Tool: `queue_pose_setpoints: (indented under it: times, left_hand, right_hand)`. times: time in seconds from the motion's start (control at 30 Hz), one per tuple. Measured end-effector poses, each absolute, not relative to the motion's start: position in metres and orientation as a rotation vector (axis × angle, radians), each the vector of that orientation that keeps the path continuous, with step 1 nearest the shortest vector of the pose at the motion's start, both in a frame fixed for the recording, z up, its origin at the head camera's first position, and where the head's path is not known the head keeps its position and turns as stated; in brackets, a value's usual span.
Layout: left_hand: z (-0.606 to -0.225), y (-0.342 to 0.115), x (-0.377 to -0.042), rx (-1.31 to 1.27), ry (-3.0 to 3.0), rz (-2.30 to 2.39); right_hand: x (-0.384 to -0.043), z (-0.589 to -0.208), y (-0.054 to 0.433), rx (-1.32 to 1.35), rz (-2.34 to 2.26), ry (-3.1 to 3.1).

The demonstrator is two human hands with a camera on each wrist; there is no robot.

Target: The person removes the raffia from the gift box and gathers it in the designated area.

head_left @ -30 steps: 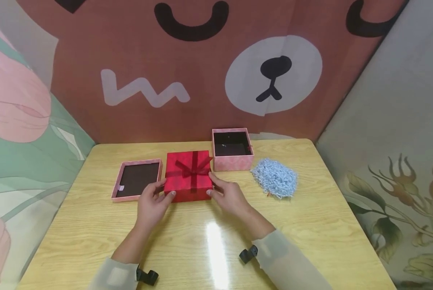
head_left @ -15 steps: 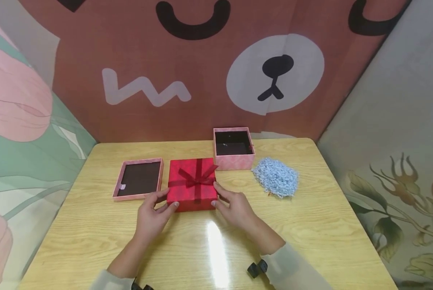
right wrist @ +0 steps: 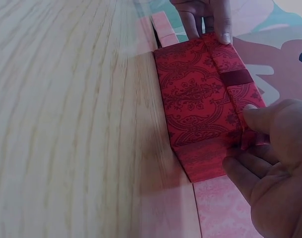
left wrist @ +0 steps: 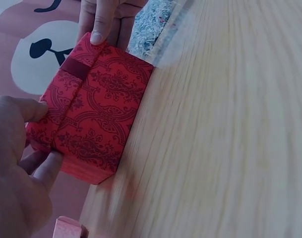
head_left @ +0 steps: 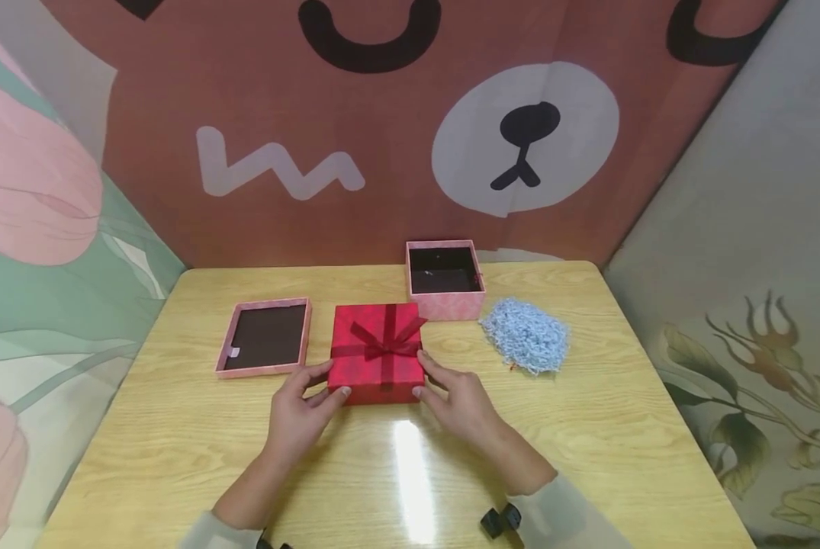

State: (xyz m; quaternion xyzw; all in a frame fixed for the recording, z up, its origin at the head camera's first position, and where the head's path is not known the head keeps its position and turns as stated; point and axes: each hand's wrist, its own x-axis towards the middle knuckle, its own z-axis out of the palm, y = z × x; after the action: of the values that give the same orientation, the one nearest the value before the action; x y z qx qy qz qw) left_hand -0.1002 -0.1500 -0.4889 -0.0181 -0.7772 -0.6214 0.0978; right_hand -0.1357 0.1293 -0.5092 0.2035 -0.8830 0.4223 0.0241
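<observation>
Lid (head_left: 267,335), one, pink, lies dark side up, its one pale label (head_left: 234,352) too small to read. My left hand (head_left: 296,415) clamps thumb and fingers on one red box (head_left: 356,372) with one ribbon bow (head_left: 387,348), near the middle of the table (head_left: 609,435). Behind its far right corner stands one pink box (head_left: 448,306). My right hand (head_left: 467,400) pinches the red box's near right corner. Rightmost lies one blue shred bundle (head_left: 528,337).
</observation>
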Motion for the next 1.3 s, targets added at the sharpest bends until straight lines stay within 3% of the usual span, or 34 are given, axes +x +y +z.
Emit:
queue_pose_setpoints:
  times: [0.4, 1.3]
  left_hand:
    - [-0.519, -0.136, -0.118, -0.122, -2.299, -1.907]
    - [-0.517, -0.109, -0.137, -0.182, -2.309, -1.922]
  right_hand:
    - [-0.13, -0.511, 0.157, 0.565, 1.338, -2.691]
    - [-0.137, -0.514, 0.182, 0.492, 1.338, -2.66]
